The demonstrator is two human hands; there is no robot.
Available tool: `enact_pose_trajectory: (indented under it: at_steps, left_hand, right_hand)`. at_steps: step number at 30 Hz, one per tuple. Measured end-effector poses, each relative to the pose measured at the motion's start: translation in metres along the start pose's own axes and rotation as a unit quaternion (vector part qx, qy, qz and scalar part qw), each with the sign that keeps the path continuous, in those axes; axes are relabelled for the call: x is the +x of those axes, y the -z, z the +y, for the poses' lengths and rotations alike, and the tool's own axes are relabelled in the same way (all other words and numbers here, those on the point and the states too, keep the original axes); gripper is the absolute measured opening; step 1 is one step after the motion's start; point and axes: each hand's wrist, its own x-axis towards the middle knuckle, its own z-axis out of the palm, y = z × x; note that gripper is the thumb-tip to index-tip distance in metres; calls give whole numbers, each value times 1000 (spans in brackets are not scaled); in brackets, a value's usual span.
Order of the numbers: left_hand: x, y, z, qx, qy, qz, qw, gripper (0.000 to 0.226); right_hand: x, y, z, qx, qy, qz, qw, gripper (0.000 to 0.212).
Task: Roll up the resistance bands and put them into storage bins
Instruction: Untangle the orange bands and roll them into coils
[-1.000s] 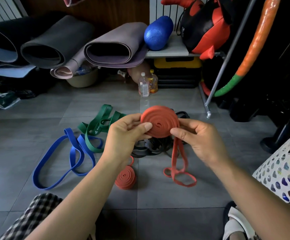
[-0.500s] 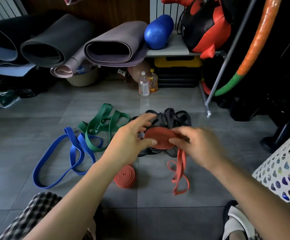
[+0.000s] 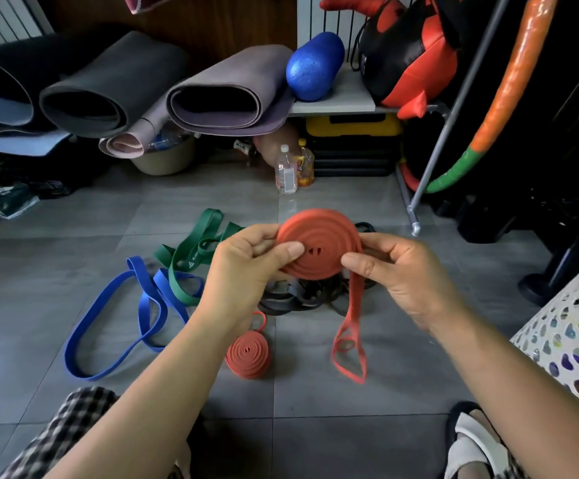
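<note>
**Orange coil nearly wound, tail hanging at its right edge**

A coil of orange-red flat rubber resistance band (image 3: pixel 319 247) is held up at the centre of the frame, above the grey tiled floor (image 3: pixel 73 216). Its flat spiral face is turned toward the camera, so the winding axis points roughly at the viewer. The left hand (image 3: pixel 243 271) pinches the coil's left side, thumb pressed on the face near the core and fingers curled behind. The right hand (image 3: pixel 412 285) pinches the lower right rim the same way, thumb in front.

The loose tail (image 3: pixel 352 312) leaves the coil at its lower right, just beside the right thumb. It hangs with its long axis running top to bottom of the frame and ends in an open loop near the floor. The right hand is the nearer one to it, so the next turns likely fall to that hand feeding the tail while the left holds the disc.

The white perforated plastic storage bin (image 3: pixel 571 326) stands at the right edge, closer to the right arm. On the floor lie a smaller orange-red rolled band (image 3: pixel 248 356), a blue flat rubber band (image 3: pixel 115 323), a green flat rubber band (image 3: pixel 191 250) and a heap of black rubber bands (image 3: pixel 301 300), the last three not yet rolled.
</note>
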Motion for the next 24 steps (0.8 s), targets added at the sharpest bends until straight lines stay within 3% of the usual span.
enact_pose_trajectory:
  at_steps: [4,7,10,13,14,16,19,24]
  left_hand:
    - [-2,-11,-9,-124,31,26,991,14]
    - [-1,-11,-15,-139,69,11,988,14]
    - [4,-2,-13,10,54,-32,998,21]
    - [9,9,-15,229,-47,-95,968,36]
    - [9,10,-16,275,-68,-118,952,33]
    - [6,8,-15,305,-83,-118,941,24]
    - [4,4,-9,182,-49,-72,979,27]
    - [2,0,-5,8,-1,-26,1000,18]
  right_hand:
    - [2,-8,5,66,-1,46,997,19]
    - [4,-7,6,42,-1,49,998,17]
    - [3,1,1,-96,21,28,995,16]
    - [0,4,5,-388,83,-7,918,17]
    - [-1,2,7,-428,94,-17,899,18]
    - [-2,-1,7,-380,95,-14,920,20]
    - [0,1,0,-181,56,-4,982,25]
    - [1,2,-3,-10,18,23,1000,19]
